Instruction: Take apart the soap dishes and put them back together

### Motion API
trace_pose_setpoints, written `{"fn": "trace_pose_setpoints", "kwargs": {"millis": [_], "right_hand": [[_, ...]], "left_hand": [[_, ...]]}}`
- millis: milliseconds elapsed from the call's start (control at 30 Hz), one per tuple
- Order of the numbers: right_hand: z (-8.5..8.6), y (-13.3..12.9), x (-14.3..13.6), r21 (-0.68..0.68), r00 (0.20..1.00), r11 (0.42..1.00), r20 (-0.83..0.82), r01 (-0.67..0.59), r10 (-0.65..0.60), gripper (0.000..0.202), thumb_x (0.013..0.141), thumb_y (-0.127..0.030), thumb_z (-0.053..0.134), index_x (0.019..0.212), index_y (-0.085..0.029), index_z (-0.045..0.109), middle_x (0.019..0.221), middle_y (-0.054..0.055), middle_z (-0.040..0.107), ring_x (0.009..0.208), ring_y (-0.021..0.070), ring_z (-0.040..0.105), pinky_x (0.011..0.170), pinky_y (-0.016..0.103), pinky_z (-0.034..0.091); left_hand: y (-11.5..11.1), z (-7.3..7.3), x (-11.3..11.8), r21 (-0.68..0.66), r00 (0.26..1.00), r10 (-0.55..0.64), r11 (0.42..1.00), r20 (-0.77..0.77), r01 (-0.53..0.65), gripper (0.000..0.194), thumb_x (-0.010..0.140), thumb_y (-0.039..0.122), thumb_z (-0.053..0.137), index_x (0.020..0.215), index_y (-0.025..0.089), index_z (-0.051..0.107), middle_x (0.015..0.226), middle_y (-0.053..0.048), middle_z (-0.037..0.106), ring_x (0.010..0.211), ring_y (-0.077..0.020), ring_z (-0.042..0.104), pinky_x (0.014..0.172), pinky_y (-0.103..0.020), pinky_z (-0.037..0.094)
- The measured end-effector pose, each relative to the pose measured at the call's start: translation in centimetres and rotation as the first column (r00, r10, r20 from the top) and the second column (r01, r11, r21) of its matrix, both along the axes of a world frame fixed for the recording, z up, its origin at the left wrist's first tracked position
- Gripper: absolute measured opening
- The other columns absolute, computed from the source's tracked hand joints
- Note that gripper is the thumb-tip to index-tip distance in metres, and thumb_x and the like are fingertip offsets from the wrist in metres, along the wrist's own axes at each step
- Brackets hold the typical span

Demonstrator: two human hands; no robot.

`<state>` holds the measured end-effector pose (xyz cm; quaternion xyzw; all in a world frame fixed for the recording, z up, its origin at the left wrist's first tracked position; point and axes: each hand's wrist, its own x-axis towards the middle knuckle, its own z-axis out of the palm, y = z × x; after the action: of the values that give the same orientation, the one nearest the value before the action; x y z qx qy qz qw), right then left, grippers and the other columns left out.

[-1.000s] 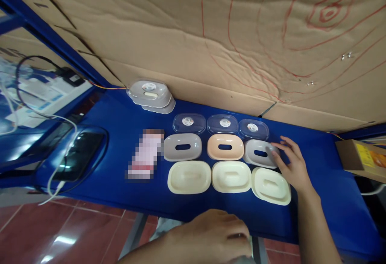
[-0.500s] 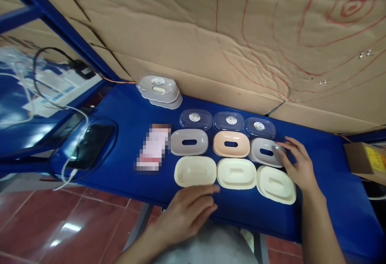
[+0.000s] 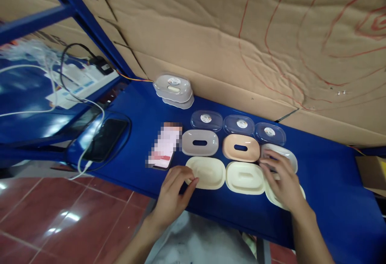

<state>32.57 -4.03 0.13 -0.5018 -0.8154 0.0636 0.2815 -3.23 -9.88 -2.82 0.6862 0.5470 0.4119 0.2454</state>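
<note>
My left hand [image 3: 177, 187] is curled at the left end of the left cream oval tray [image 3: 210, 173], thumb and fingers drawn close together over its rim. That tray lies flat. Beside it are the middle cream tray [image 3: 245, 178] and a right cream tray [image 3: 274, 197], partly covered by my right hand [image 3: 282, 175]. That hand is open, its fingers spread over the right grey slotted piece [image 3: 290, 159]; contact is unclear. Left of that piece lie a peach slotted piece [image 3: 241, 157] and another grey slotted piece [image 3: 200, 151].
Clear oval covers [image 3: 239, 130] with round stickers form the back row. Stacked grey oval boxes [image 3: 173, 89] stand behind. A phone [image 3: 164, 145] with a blurred-out screen, a black phone [image 3: 108, 139] with cables and a power strip [image 3: 87, 85] lie left. A cardboard box [image 3: 370, 173] is at right.
My left hand has moved left to the end of the left cream tray and curled. My right hand has come left and nearer, over the right tray. The view has shifted slightly.
</note>
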Motion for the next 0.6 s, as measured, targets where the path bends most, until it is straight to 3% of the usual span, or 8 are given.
{"fn": "trace_pose_setpoints", "kwargs": {"millis": [100, 233, 433, 600], "right_hand": [[1.2, 0.5, -4.1, -0.049, 0.976, 0.978, 0.08, -0.201, 0.204, 0.032, 0.103, -0.021, 0.061, 0.134, -0.029, 0.063, 0.138, 0.011, 0.067, 0.127, 0.032, 0.064, 0.105, 0.05, 0.051], [2.5, 2.5, -8.7, -0.049, 0.912, 0.924, 0.145, -0.38, 0.383, 0.034, 0.105, -0.021, 0.059, 0.139, -0.026, 0.061, 0.14, 0.012, 0.067, 0.129, 0.0313, 0.062, 0.107, 0.052, 0.05], [2.0, 5.7, -14.1, -0.074, 0.843, 0.89, 0.295, -0.45, 0.45, 0.029, 0.105, -0.019, 0.057, 0.133, -0.021, 0.064, 0.136, 0.012, 0.069, 0.129, 0.0303, 0.06, 0.107, 0.05, 0.048], [1.2, 6.3, -15.5, -0.088, 0.828, 0.886, 0.324, -0.456, 0.458, 0.026, 0.105, -0.021, 0.059, 0.13, -0.018, 0.065, 0.133, 0.013, 0.07, 0.127, 0.0315, 0.06, 0.107, 0.05, 0.045]], "left_hand": [[0.0, 0.3, 0.0, -0.078, 0.999, 0.006, 0.997, 0.054, -0.002, 0.016, 0.103, 0.015, 0.057, 0.112, 0.025, 0.066, 0.102, -0.004, 0.072, 0.097, -0.0183, 0.07, 0.086, -0.03, 0.055], [0.0, 0.5, -0.1, -0.128, 0.99, 0.041, 0.991, 0.132, -0.024, 0.02, 0.102, 0.016, 0.058, 0.119, 0.026, 0.066, 0.108, -0.004, 0.072, 0.101, -0.0188, 0.07, 0.089, -0.03, 0.054], [-0.6, 0.3, -0.5, -0.19, 0.969, 0.107, 0.98, 0.224, -0.064, 0.009, 0.1, 0.024, 0.063, 0.107, 0.024, 0.069, 0.099, -0.005, 0.072, 0.092, -0.0197, 0.068, 0.084, -0.031, 0.054], [-0.7, 0.2, -0.7, -0.211, 0.957, 0.122, 0.975, 0.263, -0.066, 0.002, 0.097, 0.024, 0.066, 0.097, 0.023, 0.068, 0.093, -0.003, 0.071, 0.087, -0.0187, 0.068, 0.079, -0.029, 0.052]]}}
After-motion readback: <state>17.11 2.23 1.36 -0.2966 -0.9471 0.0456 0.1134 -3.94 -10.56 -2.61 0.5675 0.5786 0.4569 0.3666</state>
